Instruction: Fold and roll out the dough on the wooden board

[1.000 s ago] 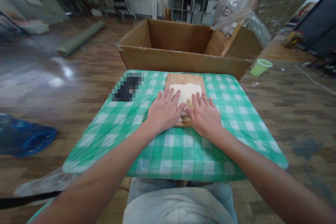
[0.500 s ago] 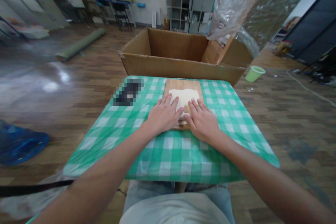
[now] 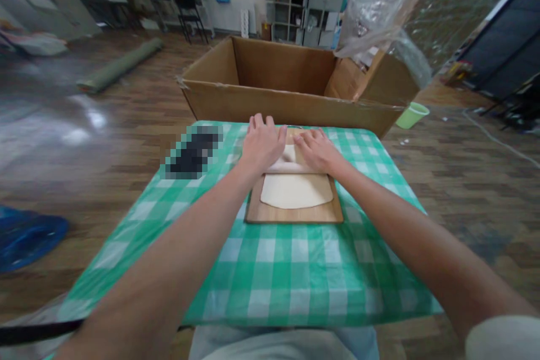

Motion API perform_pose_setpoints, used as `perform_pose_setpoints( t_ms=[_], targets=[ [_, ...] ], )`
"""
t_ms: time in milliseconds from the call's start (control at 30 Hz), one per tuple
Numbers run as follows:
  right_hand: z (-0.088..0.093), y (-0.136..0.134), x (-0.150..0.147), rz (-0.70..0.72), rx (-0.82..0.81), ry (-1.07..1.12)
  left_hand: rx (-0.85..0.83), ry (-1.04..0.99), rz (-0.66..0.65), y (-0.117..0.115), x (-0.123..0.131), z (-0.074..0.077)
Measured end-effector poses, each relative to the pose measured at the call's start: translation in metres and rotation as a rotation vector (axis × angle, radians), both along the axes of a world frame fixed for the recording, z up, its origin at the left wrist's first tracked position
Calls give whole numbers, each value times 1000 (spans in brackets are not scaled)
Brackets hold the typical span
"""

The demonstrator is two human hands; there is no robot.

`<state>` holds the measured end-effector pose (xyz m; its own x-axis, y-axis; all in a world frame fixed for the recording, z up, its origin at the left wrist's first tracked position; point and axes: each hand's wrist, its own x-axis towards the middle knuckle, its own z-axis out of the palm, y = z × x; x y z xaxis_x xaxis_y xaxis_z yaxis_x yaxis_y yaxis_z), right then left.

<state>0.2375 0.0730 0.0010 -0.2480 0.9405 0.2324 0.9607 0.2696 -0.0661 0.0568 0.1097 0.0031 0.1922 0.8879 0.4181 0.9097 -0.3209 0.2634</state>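
A wooden board (image 3: 295, 216) lies on a green and white checked tablecloth (image 3: 278, 270). Flat pale dough (image 3: 296, 190) is spread over it, partly hidden by my hands. Across the dough lies a pale rolling pin (image 3: 291, 167). My left hand (image 3: 264, 143) rests on the pin's left part, fingers stretched forward and somewhat apart. On its right part lies my right hand (image 3: 315, 151), with fingers extended and palm down. Neither hand is wrapped round the pin.
A large open cardboard box (image 3: 291, 101) stands just beyond the table. A dark pixelated object (image 3: 194, 152) lies at the table's back left. A green bin (image 3: 412, 115) and a rolled mat (image 3: 120, 66) are on the floor.
Both hands have moved forward, away from me, over the board. The rolling pin and the near part of the dough and board now show. The view has shifted slightly.
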Motion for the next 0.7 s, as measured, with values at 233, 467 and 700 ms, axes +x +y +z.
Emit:
perform_pose_setpoints(
  t_ms=[233,467,700],
  targets=[
    [-4,45,10,57,-38,-164,-39,-54,28,46,11,-2],
    [6,56,5,-89,5,50,-34,-56,-32,59,9,0],
    [18,8,5,13,46,3,28,58,-101,35,11,18]
  ],
)
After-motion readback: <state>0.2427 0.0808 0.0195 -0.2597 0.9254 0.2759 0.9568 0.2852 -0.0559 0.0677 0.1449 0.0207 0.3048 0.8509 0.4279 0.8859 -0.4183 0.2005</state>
